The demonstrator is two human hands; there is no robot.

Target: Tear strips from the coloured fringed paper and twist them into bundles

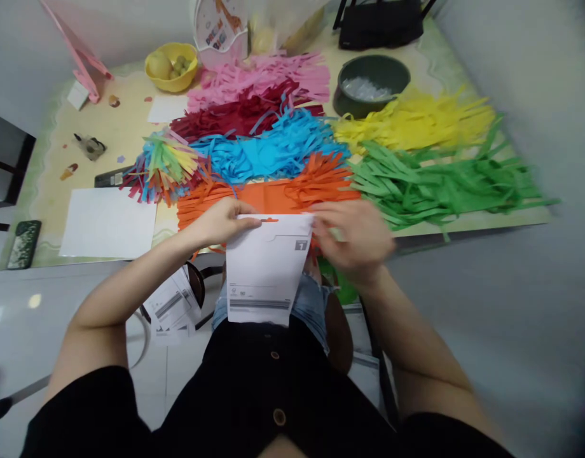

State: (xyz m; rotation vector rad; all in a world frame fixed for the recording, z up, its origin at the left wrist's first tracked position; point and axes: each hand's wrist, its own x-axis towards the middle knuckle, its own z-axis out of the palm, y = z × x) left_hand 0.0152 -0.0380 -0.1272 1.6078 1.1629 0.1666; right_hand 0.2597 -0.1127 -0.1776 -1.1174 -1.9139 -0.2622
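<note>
A white printed packet (268,267) with a hang hole at its top and dark stripes near its bottom hangs upright over my lap. My left hand (226,221) is closed on its upper left edge, thumb flat on the near face. At the upper right corner, my right hand (354,236) pinches the edge, its fingers blurred by motion. Just behind the packet lies fringed orange paper (273,196). Fringed green paper (445,184) lies beyond my right hand. A multicoloured paper tassel bundle (166,166) rests past my left forearm.
Fringed blue (268,147), dark red (235,114), pink (268,76) and yellow paper (416,121) cover the table's middle. A dark green bowl (371,86) holds clear pieces. At left are a white sheet (109,222) and a phone (24,244). Printed papers (173,305) lie below the table's edge.
</note>
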